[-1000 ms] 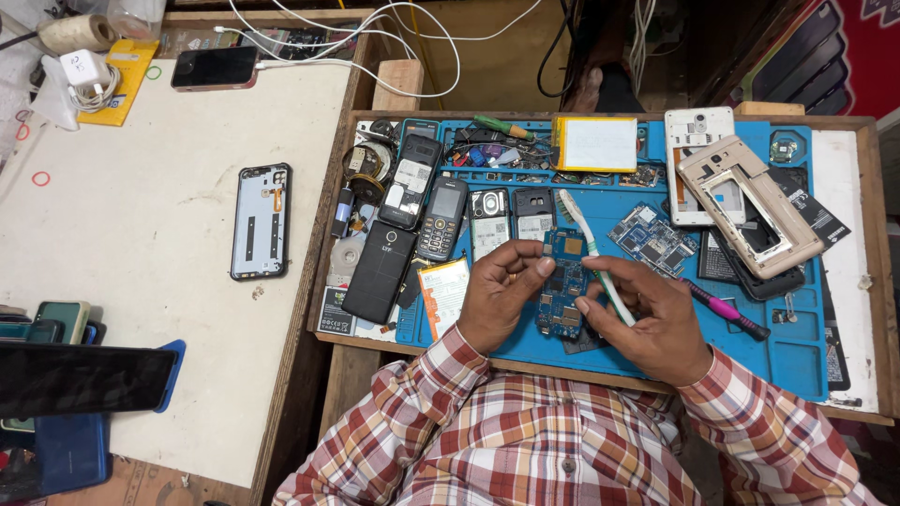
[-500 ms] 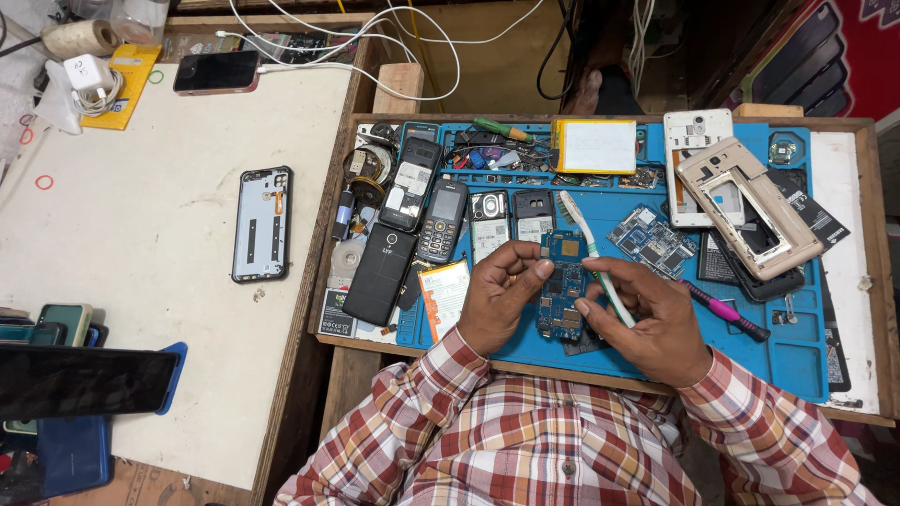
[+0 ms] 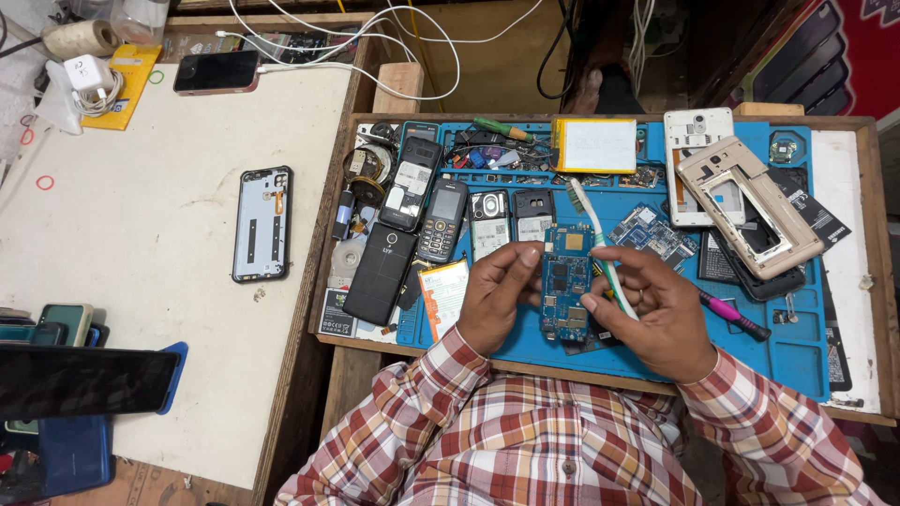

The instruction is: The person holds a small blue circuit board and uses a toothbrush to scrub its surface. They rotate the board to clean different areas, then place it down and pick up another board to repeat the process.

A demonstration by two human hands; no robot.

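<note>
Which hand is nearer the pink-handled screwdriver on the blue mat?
Right. The right hand, holding a toothbrush, lies just beside the pink-handled screwdriver. The left hand is farther off, beyond the blue circuit board.

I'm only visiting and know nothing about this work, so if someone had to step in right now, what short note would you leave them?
Left hand: holds the blue circuit board by its left edge, above the blue mat.
Right hand: grips a white and green toothbrush, its head pointing away past the board's top; fingertips touch the board's right edge.
Nearby: dark phones lie to the left on the mat, a beige phone frame to the right, a pink-handled tool beside the right hand.
Done: the board is out of any casing and in hand.
Left: I cannot tell how much of the board has been brushed; it is not back in a phone.
</note>
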